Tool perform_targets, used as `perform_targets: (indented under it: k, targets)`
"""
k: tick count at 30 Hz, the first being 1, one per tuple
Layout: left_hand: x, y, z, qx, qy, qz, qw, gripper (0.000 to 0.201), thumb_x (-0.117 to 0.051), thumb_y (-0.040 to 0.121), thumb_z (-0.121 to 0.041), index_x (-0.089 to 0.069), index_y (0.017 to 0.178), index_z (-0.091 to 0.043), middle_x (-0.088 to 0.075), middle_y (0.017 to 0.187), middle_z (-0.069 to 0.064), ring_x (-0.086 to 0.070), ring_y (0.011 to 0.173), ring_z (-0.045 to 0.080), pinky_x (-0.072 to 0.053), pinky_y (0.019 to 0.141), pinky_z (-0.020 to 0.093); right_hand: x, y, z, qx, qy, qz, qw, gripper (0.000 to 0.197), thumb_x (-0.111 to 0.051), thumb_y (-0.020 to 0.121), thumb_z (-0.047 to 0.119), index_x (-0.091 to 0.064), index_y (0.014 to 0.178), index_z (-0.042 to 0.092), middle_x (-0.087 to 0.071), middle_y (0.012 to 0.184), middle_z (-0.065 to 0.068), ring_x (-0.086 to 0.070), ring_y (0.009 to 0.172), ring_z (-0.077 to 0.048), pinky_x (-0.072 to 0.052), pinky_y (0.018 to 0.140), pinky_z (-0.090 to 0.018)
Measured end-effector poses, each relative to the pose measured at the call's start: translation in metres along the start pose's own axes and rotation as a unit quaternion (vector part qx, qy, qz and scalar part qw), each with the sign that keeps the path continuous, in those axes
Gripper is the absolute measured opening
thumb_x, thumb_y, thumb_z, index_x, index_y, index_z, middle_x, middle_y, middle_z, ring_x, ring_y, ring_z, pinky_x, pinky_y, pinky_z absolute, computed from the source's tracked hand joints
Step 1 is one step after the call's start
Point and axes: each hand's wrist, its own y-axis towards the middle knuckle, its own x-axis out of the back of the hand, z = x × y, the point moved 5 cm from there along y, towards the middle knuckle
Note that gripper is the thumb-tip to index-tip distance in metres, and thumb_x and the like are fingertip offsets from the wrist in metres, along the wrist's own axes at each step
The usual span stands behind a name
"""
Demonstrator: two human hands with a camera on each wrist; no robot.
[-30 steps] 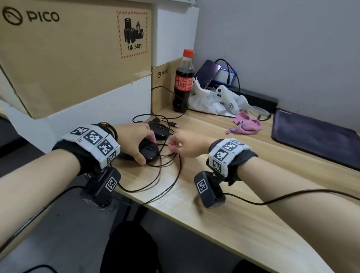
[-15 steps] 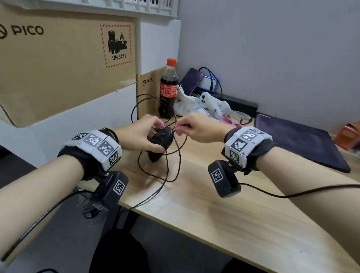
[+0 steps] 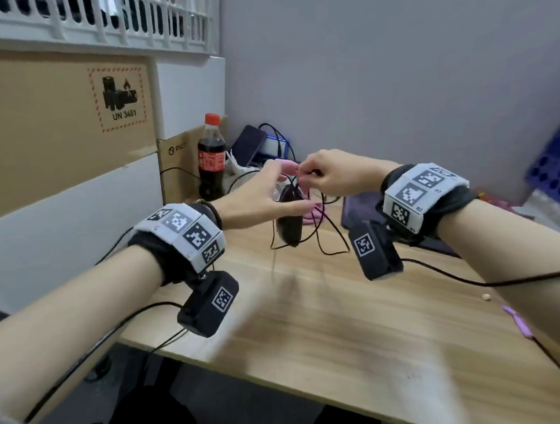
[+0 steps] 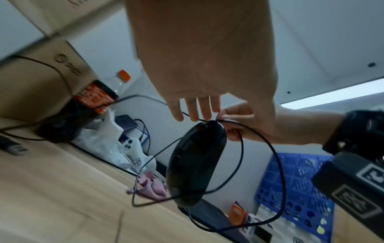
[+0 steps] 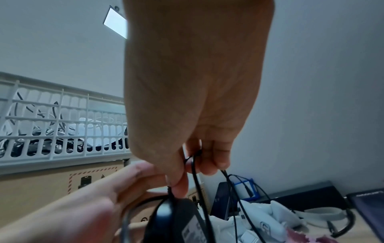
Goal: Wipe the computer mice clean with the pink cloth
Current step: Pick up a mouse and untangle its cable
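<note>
— Above the desk (image 3: 311, 324), what are the two hands doing?

— Both forearms reach forward and meet in mid-air over the wooden top. The right hand (image 3: 332, 176) is turned knuckles-up, wrist raised; its thumb and fingers are curled and pinch the black cable (image 5: 196, 177) just above the mouse (image 3: 289, 221), which hangs nose-up beneath them, clear of the desk.

— And the left?

— The left hand (image 3: 264, 196) comes in from the side, palm toward the mouse. Its fingers (image 4: 202, 108) are stretched out almost straight, the tips at the cable beside the right hand's pinch; the thumb runs below, along the mouse's flank. Whether it bears any weight cannot be told, but nothing is gripped: the hand is released, fingers extended.

— How does the cable lie?

— Several loose loops droop around and below the mouse, one trailing back toward the cola bottle (image 3: 212, 157).

— Where is the pink cloth?

— The pink cloth (image 4: 152, 185) lies crumpled on the desk behind the hanging mouse, near the white controller (image 4: 135, 152) and just beside the dark pad (image 3: 357, 210); neither hand touches it. Cardboard boxes (image 3: 54, 127) stand at the left, with a white crate (image 3: 96, 23) on top.
</note>
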Motion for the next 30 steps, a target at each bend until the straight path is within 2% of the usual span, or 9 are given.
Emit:
perform_targets:
  k: [5, 8, 11, 15, 18, 21, 23, 27, 30]
  targets:
    - [-0.022, 0.017, -0.016, -0.043, 0.054, -0.017, 0.997, 0.041, -0.060, 0.093, -0.039, -0.056, 0.125, -0.014, -0.060, 0.117, 0.002, -0.057, 0.109, 0.013, -0.051, 0.093, 0.037, 0.004, -0.021, -0.018, -0.022, -0.015, 0.014, 1.000, 0.020, -0.049, 0.096, 0.018, -0.066, 0.086, 0.018, -0.063, 0.087, -0.002, -0.056, 0.081, -0.020, -0.040, 0.065, -0.028]
    - [-0.024, 0.019, -0.014, -0.025, 0.056, -0.023, 0.998, 0.026, -0.046, 0.102, -0.026, -0.057, 0.117, -0.009, -0.062, 0.107, 0.009, -0.061, 0.097, 0.021, -0.052, 0.075, 0.030, 0.009, -0.033, -0.037, -0.047, -0.008, -0.005, 0.999, 0.020, -0.050, 0.095, 0.018, -0.066, 0.084, 0.020, -0.065, 0.087, -0.001, -0.057, 0.083, -0.021, -0.041, 0.072, -0.028]
    - [-0.019, 0.019, 0.015, 0.049, 0.160, 0.005, 0.986, 0.026, -0.041, 0.102, -0.020, -0.059, 0.117, -0.009, -0.062, 0.110, 0.008, -0.055, 0.107, 0.025, -0.043, 0.088, 0.035, 0.017, -0.043, -0.053, -0.068, 0.001, -0.035, 0.997, 0.021, -0.050, 0.094, 0.017, -0.068, 0.085, 0.015, -0.064, 0.083, -0.003, -0.056, 0.081, -0.022, -0.040, 0.070, -0.028]
    - [-0.021, 0.025, 0.037, 0.149, 0.340, 0.068, 0.926, 0.043, -0.056, 0.090, -0.024, -0.050, 0.133, -0.024, -0.046, 0.138, 0.008, -0.034, 0.129, 0.030, -0.034, 0.105, 0.041, 0.025, -0.047, -0.068, -0.074, 0.022, -0.063, 0.995, 0.022, -0.050, 0.095, 0.020, -0.064, 0.079, 0.024, -0.066, 0.084, -0.004, -0.056, 0.080, -0.022, -0.042, 0.071, -0.030]
    - [-0.039, 0.034, -0.002, 0.087, 0.108, 0.088, 0.986, 0.071, -0.069, 0.088, -0.031, -0.032, 0.147, -0.021, -0.044, 0.143, -0.001, -0.047, 0.126, 0.020, -0.045, 0.098, 0.032, 0.028, -0.051, -0.073, -0.071, 0.063, -0.087, 0.992, 0.023, -0.050, 0.097, 0.020, -0.062, 0.077, 0.027, -0.060, 0.073, 0.009, -0.052, 0.070, -0.009, -0.039, 0.063, -0.019]
    - [-0.060, 0.041, -0.032, 0.073, -0.050, 0.112, 0.990, 0.076, -0.072, 0.086, -0.029, -0.025, 0.145, -0.019, -0.053, 0.130, -0.005, -0.057, 0.102, 0.004, -0.046, 0.065, 0.007, 0.034, -0.059, -0.071, -0.059, 0.139, -0.130, 0.980, 0.024, -0.050, 0.098, 0.017, -0.065, 0.081, 0.018, -0.057, 0.066, 0.011, -0.049, 0.056, 0.003, -0.039, 0.058, -0.011]
    - [-0.066, 0.047, -0.038, 0.068, -0.090, 0.071, 0.991, 0.062, -0.072, 0.087, -0.027, -0.036, 0.136, -0.015, -0.061, 0.119, 0.005, -0.062, 0.089, 0.007, -0.048, 0.059, 0.011, 0.036, -0.067, -0.073, -0.060, 0.191, -0.155, 0.968, 0.023, -0.049, 0.098, 0.014, -0.066, 0.084, 0.012, -0.058, 0.066, 0.008, -0.049, 0.055, 0.003, -0.042, 0.060, -0.011]
    - [-0.067, 0.052, -0.039, 0.062, -0.091, 0.037, 0.993, 0.047, -0.072, 0.087, -0.024, -0.044, 0.123, -0.014, -0.058, 0.090, 0.000, -0.058, 0.062, -0.001, -0.044, 0.048, 0.011, 0.033, -0.088, -0.087, -0.077, 0.245, -0.153, 0.954, 0.013, -0.055, 0.095, 0.005, -0.067, 0.099, 0.006, -0.068, 0.088, -0.009, -0.060, 0.074, -0.009, -0.050, 0.075, -0.017]
    - [-0.054, 0.055, -0.035, 0.041, -0.087, -0.013, 0.995, 0.050, -0.075, 0.084, -0.018, -0.045, 0.124, -0.009, -0.057, 0.094, -0.001, -0.058, 0.081, 0.013, -0.045, 0.060, 0.008, 0.022, -0.108, -0.114, -0.127, 0.256, -0.175, 0.942, 0.027, -0.060, 0.089, -0.006, -0.063, 0.116, 0.000, -0.068, 0.112, -0.012, -0.063, 0.095, -0.013, -0.050, 0.090, -0.016]
